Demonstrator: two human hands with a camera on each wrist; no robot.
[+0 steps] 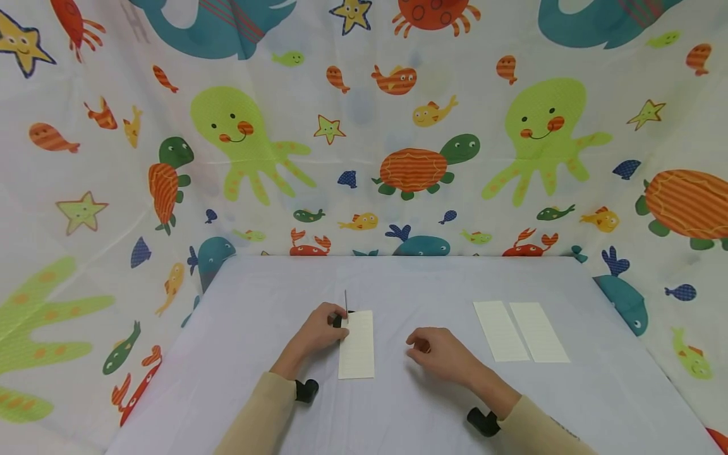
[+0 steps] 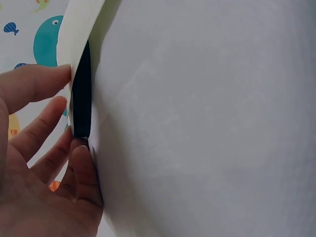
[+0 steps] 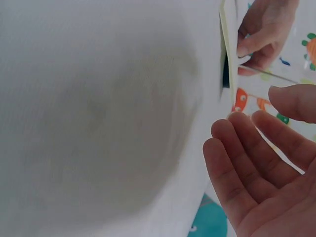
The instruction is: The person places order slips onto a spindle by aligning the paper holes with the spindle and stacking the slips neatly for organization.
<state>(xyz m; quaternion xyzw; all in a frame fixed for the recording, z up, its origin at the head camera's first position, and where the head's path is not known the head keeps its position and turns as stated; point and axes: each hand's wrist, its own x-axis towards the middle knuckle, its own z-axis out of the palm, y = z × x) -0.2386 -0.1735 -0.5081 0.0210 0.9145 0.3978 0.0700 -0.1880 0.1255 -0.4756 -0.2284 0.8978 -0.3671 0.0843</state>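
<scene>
A narrow lined paper sheet [image 1: 357,347] lies near the middle of the table, with a black binder clip [image 1: 337,321] at its far left corner. The clip's thin wire handle [image 1: 345,302] stands up. My left hand [image 1: 320,327] pinches the sheet at this corner, thumb on top and the other fingers by the clip. The left wrist view shows the clip's dark body [image 2: 83,98] under the raised paper. To the right of the sheet, my right hand [image 1: 443,354] hovers with loosely bent fingers and holds nothing; its palm and fingers [image 3: 247,163] show in the right wrist view.
Two more lined paper sheets [image 1: 500,332] lie side by side on the right of the white table [image 1: 421,284]. A curtain [image 1: 341,145] printed with sea animals hangs behind and beside the table. Both wrists wear black camera mounts [image 1: 483,421].
</scene>
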